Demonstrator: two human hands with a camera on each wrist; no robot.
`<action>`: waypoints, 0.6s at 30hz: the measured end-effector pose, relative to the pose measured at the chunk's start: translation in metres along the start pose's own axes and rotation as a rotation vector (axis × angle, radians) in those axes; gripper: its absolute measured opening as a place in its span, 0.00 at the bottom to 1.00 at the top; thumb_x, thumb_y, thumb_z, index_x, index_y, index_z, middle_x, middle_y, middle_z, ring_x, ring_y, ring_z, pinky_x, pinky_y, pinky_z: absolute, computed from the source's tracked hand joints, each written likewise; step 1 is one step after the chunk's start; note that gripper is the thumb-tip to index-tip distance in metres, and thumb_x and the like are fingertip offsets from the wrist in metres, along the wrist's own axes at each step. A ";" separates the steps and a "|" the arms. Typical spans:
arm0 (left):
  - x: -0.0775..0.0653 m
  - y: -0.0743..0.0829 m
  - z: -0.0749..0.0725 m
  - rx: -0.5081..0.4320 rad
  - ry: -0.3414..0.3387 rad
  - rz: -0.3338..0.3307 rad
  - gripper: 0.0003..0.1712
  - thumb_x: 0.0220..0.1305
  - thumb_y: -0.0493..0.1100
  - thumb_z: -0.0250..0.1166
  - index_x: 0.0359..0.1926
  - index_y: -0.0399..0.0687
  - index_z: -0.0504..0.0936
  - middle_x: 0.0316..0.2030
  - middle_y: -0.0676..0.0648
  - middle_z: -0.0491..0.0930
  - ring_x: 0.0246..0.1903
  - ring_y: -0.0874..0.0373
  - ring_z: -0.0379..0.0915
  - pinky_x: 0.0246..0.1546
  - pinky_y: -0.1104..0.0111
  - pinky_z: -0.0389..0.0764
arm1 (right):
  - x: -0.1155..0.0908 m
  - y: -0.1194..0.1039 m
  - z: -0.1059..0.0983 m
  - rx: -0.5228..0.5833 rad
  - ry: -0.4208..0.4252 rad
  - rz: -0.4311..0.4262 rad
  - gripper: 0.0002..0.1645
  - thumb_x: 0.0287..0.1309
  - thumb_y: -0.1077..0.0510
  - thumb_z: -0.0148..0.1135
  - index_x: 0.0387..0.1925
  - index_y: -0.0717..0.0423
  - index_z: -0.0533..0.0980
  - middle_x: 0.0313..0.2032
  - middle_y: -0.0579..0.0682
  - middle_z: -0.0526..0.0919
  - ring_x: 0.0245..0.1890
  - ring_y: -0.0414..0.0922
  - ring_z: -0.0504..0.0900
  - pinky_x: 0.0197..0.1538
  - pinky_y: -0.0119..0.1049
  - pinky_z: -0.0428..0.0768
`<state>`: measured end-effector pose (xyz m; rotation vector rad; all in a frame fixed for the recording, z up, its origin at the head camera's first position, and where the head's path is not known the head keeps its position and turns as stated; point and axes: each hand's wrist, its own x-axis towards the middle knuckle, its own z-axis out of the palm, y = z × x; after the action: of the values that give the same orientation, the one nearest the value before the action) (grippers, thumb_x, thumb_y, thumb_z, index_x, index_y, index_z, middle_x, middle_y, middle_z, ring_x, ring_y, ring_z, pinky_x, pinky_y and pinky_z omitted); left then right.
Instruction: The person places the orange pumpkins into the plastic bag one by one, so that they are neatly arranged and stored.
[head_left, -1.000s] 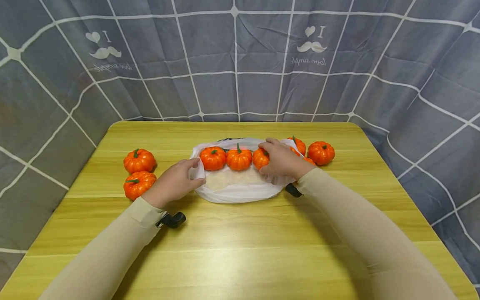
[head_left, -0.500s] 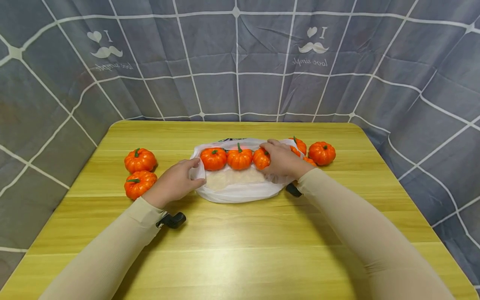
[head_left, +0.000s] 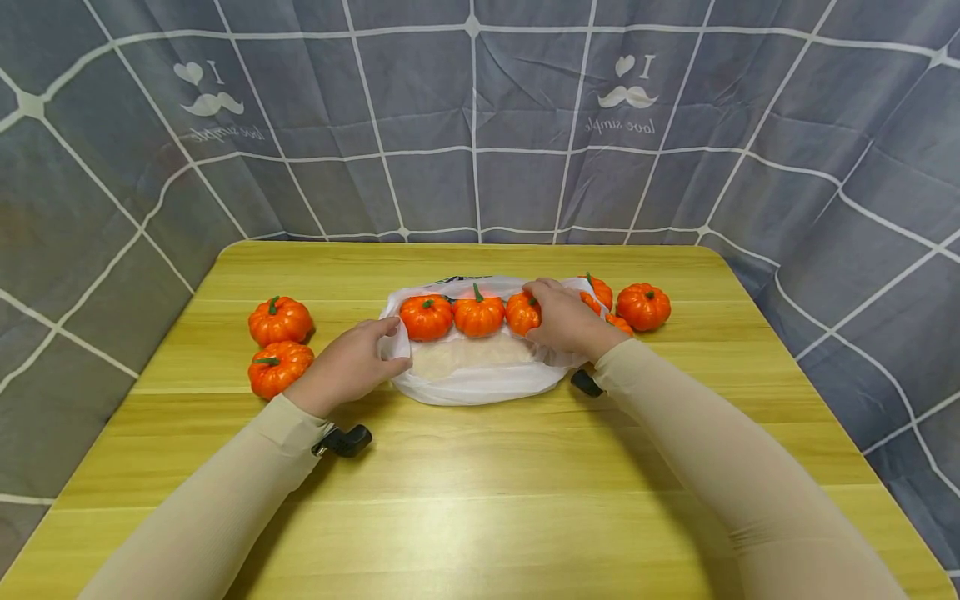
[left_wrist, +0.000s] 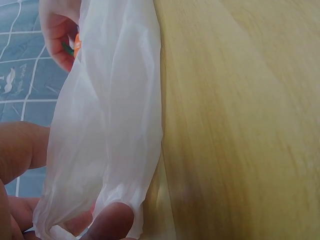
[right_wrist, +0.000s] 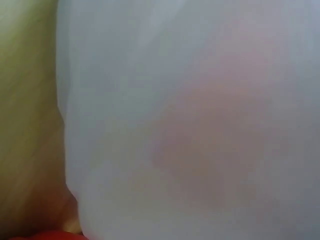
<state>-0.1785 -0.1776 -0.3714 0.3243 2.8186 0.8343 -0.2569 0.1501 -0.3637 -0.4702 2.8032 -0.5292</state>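
Right hand (head_left: 573, 318) has shifted marginally rightward since the earliest frame, exposing more of the third pumpkin (head_left: 522, 314); left hand (head_left: 347, 367) shows no material change. At left of frame, two glossy miniature pumpkins (head_left: 279, 322) stand one just above the other on the wood-grain tabletop (head_left: 480, 517). Right of these, the left hand pinches the left rim of a white plastic bag (head_left: 480, 389), thumb outside. Bag lies at centre of frame, mouth upward, judged light, limp and liable to tear; its doubled rim is the proper hold. Within its mouth sit, in a row, the left pumpkin (head_left: 426, 317), middle pumpkin (head_left: 479, 316) and third pumpkin. Right hand's fingers curve round the third pumpkin's right side; firmness of grip undetermined. Pumpkins appear firm, probably light and slippery; grasp ribbed sides, not stem. Farther right stands the far-right pumpkin (head_left: 643, 307), others partly hidden beside it.
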 end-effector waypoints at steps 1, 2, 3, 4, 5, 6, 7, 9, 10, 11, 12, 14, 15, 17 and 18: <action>0.000 0.000 0.000 0.000 -0.001 0.000 0.47 0.71 0.52 0.68 0.80 0.34 0.60 0.76 0.31 0.66 0.73 0.36 0.67 0.73 0.42 0.70 | 0.000 0.000 0.000 -0.001 0.000 -0.001 0.49 0.64 0.53 0.73 0.80 0.55 0.60 0.81 0.59 0.57 0.79 0.65 0.59 0.80 0.59 0.63; 0.000 0.000 0.000 0.001 -0.001 0.001 0.47 0.71 0.52 0.68 0.80 0.34 0.60 0.76 0.31 0.65 0.73 0.36 0.67 0.73 0.42 0.70 | 0.000 0.000 0.000 -0.002 0.000 -0.001 0.49 0.63 0.53 0.73 0.80 0.55 0.60 0.81 0.58 0.57 0.78 0.64 0.59 0.80 0.58 0.63; 0.000 0.000 0.000 0.001 -0.001 0.002 0.47 0.71 0.52 0.68 0.80 0.34 0.60 0.76 0.31 0.65 0.73 0.36 0.67 0.73 0.42 0.70 | 0.000 0.000 0.000 -0.002 0.001 0.000 0.49 0.63 0.53 0.73 0.80 0.55 0.60 0.81 0.58 0.58 0.78 0.64 0.59 0.80 0.58 0.63; 0.000 0.000 0.000 0.000 -0.002 0.002 0.47 0.71 0.52 0.68 0.80 0.34 0.60 0.77 0.32 0.65 0.73 0.36 0.67 0.73 0.42 0.70 | 0.000 0.000 0.000 -0.002 0.003 0.001 0.49 0.63 0.53 0.73 0.80 0.55 0.60 0.81 0.58 0.58 0.78 0.64 0.60 0.80 0.58 0.63; 0.000 0.000 0.000 0.000 -0.002 0.003 0.47 0.71 0.52 0.68 0.80 0.34 0.60 0.77 0.32 0.65 0.73 0.36 0.66 0.73 0.42 0.70 | 0.000 0.000 0.000 -0.003 0.005 0.002 0.50 0.63 0.53 0.73 0.80 0.55 0.60 0.81 0.58 0.58 0.78 0.64 0.60 0.80 0.58 0.63; 0.000 -0.001 0.000 0.000 -0.002 0.004 0.47 0.71 0.52 0.68 0.80 0.34 0.60 0.77 0.32 0.65 0.74 0.36 0.66 0.73 0.42 0.70 | 0.000 0.000 0.001 -0.001 0.006 0.003 0.50 0.63 0.53 0.74 0.80 0.55 0.60 0.81 0.58 0.59 0.78 0.64 0.60 0.80 0.58 0.63; 0.000 -0.001 0.000 0.001 -0.001 0.005 0.47 0.71 0.52 0.68 0.80 0.34 0.59 0.77 0.32 0.65 0.74 0.36 0.66 0.73 0.42 0.70 | 0.000 0.000 0.001 -0.001 0.007 0.003 0.50 0.63 0.54 0.74 0.80 0.55 0.60 0.81 0.57 0.59 0.78 0.64 0.60 0.80 0.58 0.64; 0.001 -0.002 0.000 0.002 0.000 0.009 0.47 0.71 0.52 0.68 0.80 0.35 0.59 0.77 0.32 0.65 0.74 0.36 0.66 0.73 0.42 0.70 | 0.000 0.000 0.001 -0.001 0.007 0.003 0.50 0.62 0.54 0.74 0.80 0.56 0.60 0.80 0.57 0.59 0.78 0.64 0.60 0.80 0.58 0.64; 0.001 -0.002 0.000 0.004 0.001 0.010 0.47 0.71 0.52 0.68 0.80 0.35 0.59 0.77 0.32 0.65 0.73 0.36 0.67 0.73 0.42 0.70 | 0.000 0.000 0.001 -0.002 0.008 0.001 0.50 0.62 0.54 0.74 0.80 0.56 0.60 0.80 0.57 0.59 0.78 0.64 0.60 0.80 0.58 0.63; 0.001 -0.002 0.000 0.005 0.002 0.011 0.48 0.71 0.52 0.68 0.80 0.35 0.59 0.77 0.32 0.65 0.73 0.36 0.67 0.73 0.42 0.70 | 0.000 -0.001 0.001 -0.002 0.007 0.001 0.51 0.62 0.54 0.74 0.80 0.56 0.60 0.80 0.57 0.59 0.78 0.64 0.60 0.80 0.58 0.63; 0.001 -0.002 0.000 0.006 0.003 0.011 0.48 0.71 0.52 0.68 0.80 0.34 0.59 0.76 0.32 0.65 0.73 0.36 0.67 0.73 0.42 0.70 | 0.000 -0.001 0.001 0.000 0.009 0.002 0.51 0.62 0.54 0.74 0.80 0.56 0.60 0.81 0.57 0.59 0.78 0.64 0.59 0.80 0.57 0.63; 0.001 -0.002 0.000 0.009 0.004 0.012 0.48 0.70 0.52 0.68 0.80 0.34 0.59 0.76 0.31 0.66 0.73 0.35 0.68 0.73 0.42 0.70 | -0.001 -0.002 0.001 0.002 0.010 0.007 0.51 0.62 0.54 0.75 0.80 0.55 0.60 0.81 0.57 0.59 0.79 0.64 0.58 0.81 0.57 0.62; 0.001 -0.002 0.000 0.010 0.005 0.012 0.48 0.70 0.52 0.68 0.80 0.34 0.59 0.76 0.31 0.66 0.73 0.35 0.67 0.73 0.42 0.70 | -0.001 -0.003 0.001 0.004 0.010 0.010 0.51 0.62 0.53 0.75 0.80 0.55 0.60 0.81 0.57 0.58 0.79 0.64 0.58 0.81 0.57 0.62; 0.001 -0.002 0.000 0.010 0.004 0.011 0.48 0.70 0.52 0.68 0.80 0.34 0.59 0.76 0.31 0.66 0.73 0.35 0.67 0.73 0.42 0.70 | -0.002 -0.004 0.000 0.010 0.009 0.018 0.52 0.61 0.53 0.75 0.81 0.54 0.59 0.82 0.57 0.57 0.80 0.63 0.56 0.81 0.57 0.61; 0.001 -0.003 0.000 0.011 0.004 0.010 0.48 0.70 0.52 0.68 0.80 0.34 0.59 0.76 0.31 0.66 0.73 0.35 0.67 0.73 0.42 0.70 | -0.003 -0.005 0.000 0.014 0.008 0.022 0.52 0.61 0.53 0.75 0.81 0.53 0.59 0.82 0.56 0.57 0.80 0.63 0.56 0.81 0.57 0.61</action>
<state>-0.1796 -0.1794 -0.3733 0.3397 2.8278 0.8232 -0.2529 0.1471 -0.3612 -0.4345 2.8071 -0.5463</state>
